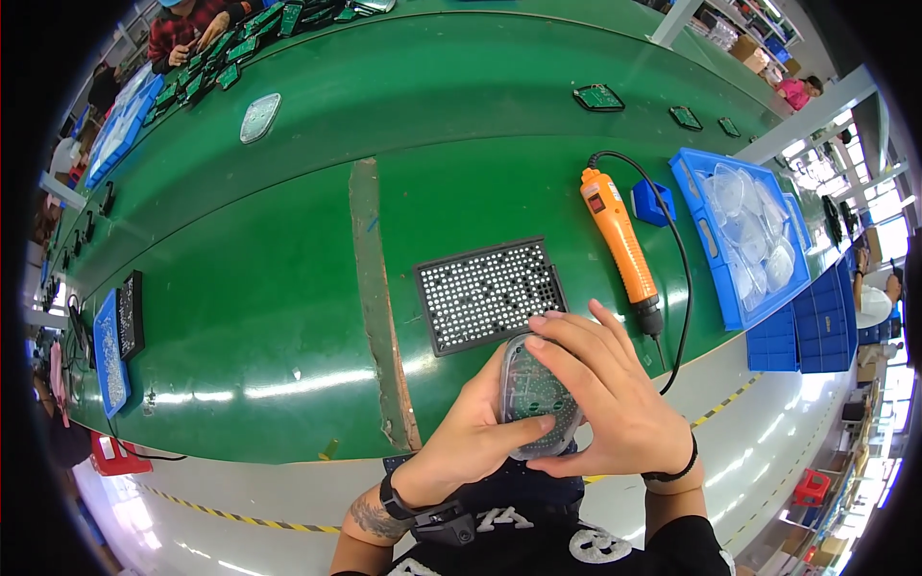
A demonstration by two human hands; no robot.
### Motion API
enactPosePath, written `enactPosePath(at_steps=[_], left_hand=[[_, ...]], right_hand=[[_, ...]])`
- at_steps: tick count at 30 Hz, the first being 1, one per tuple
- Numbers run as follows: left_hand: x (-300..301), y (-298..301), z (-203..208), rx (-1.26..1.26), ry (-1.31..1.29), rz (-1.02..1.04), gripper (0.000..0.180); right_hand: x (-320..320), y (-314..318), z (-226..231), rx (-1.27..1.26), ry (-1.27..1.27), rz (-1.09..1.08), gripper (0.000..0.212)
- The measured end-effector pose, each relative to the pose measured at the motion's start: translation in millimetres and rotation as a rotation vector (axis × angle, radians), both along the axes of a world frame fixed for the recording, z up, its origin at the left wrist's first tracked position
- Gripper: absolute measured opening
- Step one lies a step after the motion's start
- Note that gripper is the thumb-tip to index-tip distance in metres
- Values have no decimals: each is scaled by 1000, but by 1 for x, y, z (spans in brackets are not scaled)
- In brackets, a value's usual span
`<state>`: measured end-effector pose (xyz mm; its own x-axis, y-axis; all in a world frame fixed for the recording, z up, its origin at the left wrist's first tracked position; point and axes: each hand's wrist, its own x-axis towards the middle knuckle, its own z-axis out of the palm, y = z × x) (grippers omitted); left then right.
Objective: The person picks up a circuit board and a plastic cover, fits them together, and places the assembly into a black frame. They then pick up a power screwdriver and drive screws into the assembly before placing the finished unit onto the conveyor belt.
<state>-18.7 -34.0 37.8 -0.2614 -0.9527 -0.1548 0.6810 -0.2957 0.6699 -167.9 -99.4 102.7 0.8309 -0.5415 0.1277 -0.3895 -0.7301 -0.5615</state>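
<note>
Close to the table's front edge, both my hands hold a rounded clear plastic housing (538, 398) with a green circuit board showing inside. My left hand (466, 437) wraps its left side, the thumb lying across the lower face. From the right, my right hand (619, 408) reaches over the housing with fingers along its upper edge and the thumb at its bottom. Just beyond my hands lies a black tray (479, 255) of small white round pieces, some of its holes vacant. An orange electric screwdriver (617, 230) rests to the right, bit toward me.
A blue tray (708, 235) of clear covers and a blue bin (824, 322) stand right. A small blue box (653, 204) sits by the screwdriver cable. Farther back are loose circuit boards (598, 97), a clear cover (260, 117), piled boards (240, 48) and a person (178, 31).
</note>
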Motion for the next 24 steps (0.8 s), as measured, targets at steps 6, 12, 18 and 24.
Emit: enactPosePath(at_steps=[6, 12, 18, 24], left_hand=[[0, 5, 1, 9, -57, 46, 61], [-3, 14, -3, -1, -105, 142, 54], [-3, 20, -3, -25, -285, 198, 50], [-6, 21, 0, 13, -323, 202, 41]], right_hand=[[2, -10, -17, 21, -132, 89, 84], [2, -10, -25, -4, -200, 100, 87], [7, -12, -29, 18, -196, 130, 83], [0, -5, -36, 264, -306, 54, 72]])
